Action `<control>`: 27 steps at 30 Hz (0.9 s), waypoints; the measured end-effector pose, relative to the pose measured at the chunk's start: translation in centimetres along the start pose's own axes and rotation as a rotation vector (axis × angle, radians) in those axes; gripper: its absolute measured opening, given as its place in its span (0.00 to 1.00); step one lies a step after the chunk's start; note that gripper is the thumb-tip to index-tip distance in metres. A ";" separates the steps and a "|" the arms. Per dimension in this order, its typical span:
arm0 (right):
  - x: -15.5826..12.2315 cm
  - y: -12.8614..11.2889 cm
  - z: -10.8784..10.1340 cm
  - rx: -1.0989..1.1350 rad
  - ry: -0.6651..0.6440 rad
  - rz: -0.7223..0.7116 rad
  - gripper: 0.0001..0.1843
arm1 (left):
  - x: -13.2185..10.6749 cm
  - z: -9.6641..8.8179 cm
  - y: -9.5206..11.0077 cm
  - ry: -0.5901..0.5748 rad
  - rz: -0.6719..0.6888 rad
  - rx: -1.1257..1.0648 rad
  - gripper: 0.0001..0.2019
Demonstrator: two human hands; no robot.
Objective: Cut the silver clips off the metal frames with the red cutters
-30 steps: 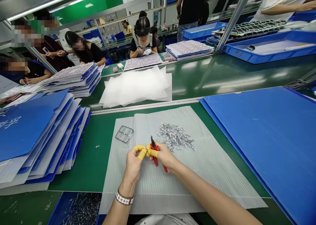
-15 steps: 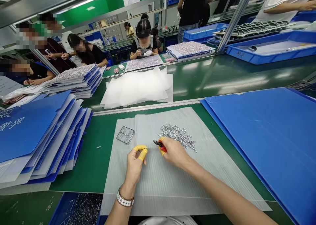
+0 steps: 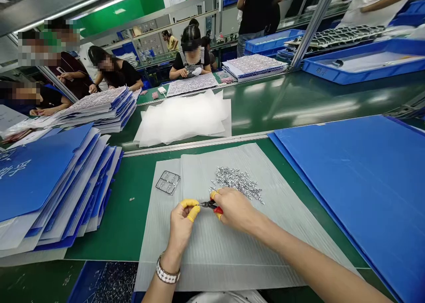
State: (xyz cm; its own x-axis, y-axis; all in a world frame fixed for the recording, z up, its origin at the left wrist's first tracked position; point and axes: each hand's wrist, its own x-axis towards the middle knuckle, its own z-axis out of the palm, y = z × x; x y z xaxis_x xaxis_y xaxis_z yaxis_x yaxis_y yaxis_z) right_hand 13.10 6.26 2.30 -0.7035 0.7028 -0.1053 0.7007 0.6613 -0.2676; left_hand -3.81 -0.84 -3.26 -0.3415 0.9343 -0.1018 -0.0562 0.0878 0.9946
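Holding red-handled side cutters (image 3: 212, 204), the clenched right hand (image 3: 236, 211) brings their tips to the left hand (image 3: 182, 228), whose yellow finger cots (image 3: 190, 204) pinch together; any piece held is too small to tell. Loose metal parts (image 3: 237, 183) lie just beyond on a grey corrugated sheet (image 3: 212, 267) on the green tabletop (image 3: 99, 236). A slipped cut could nick the cots; a nudged cutter could scatter the parts.

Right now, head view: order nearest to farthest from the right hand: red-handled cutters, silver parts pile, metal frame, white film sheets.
1. Red-handled cutters: in the right hand.
2. Silver parts pile: just ahead.
3. Metal frame: ahead left.
4. White film sheets: farthest ahead.
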 end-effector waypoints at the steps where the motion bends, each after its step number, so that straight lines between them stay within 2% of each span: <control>1: 0.0 0.0 0.0 -0.011 0.003 -0.006 0.09 | -0.1 0.0 0.0 -0.006 0.009 0.012 0.10; 21: -0.1 0.0 1.1 -0.102 0.047 -0.034 0.08 | -0.5 -0.4 -0.1 -0.041 0.271 0.281 0.05; 24: -0.2 0.0 1.1 -0.074 0.028 -0.024 0.08 | -0.6 -0.3 0.1 -0.042 0.273 0.301 0.04; 27: -0.4 0.3 1.0 -0.014 -0.007 0.012 0.07 | -0.6 -0.2 0.4 -0.053 0.214 0.272 0.05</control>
State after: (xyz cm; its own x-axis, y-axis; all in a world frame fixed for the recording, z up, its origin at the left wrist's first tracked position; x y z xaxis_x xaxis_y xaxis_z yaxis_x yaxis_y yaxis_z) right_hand 13.45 5.96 1.33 -0.6962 0.7085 -0.1155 0.7104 0.6567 -0.2531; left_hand -3.82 -1.44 -2.79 -0.2691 0.9574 0.1042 0.2660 -0.0301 0.9635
